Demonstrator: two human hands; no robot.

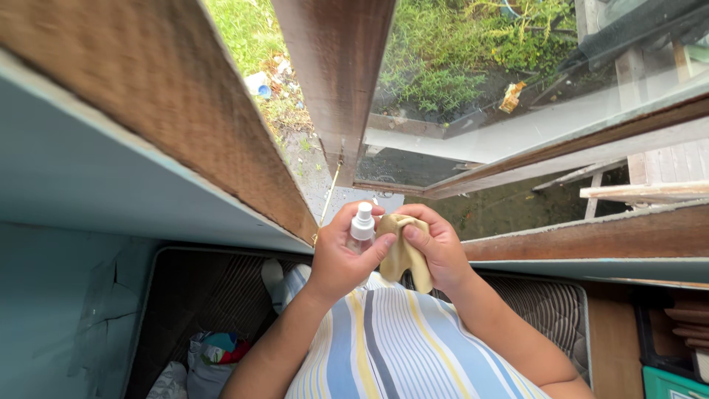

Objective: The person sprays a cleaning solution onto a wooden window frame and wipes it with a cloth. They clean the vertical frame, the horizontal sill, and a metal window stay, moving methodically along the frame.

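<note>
My left hand grips a small clear spray bottle with a white nozzle, held upright in front of my chest. My right hand holds a tan cloth bunched beside the bottle, its end hanging down. The two hands are close together, and the cloth touches the bottle's side. Both are held just inside an open wooden window frame.
A glass window pane swings outward at the right, with grass and litter on the ground outside. A pale blue wall is at the left. Below are a dark mattress edge, bags of cloth and a wooden ledge.
</note>
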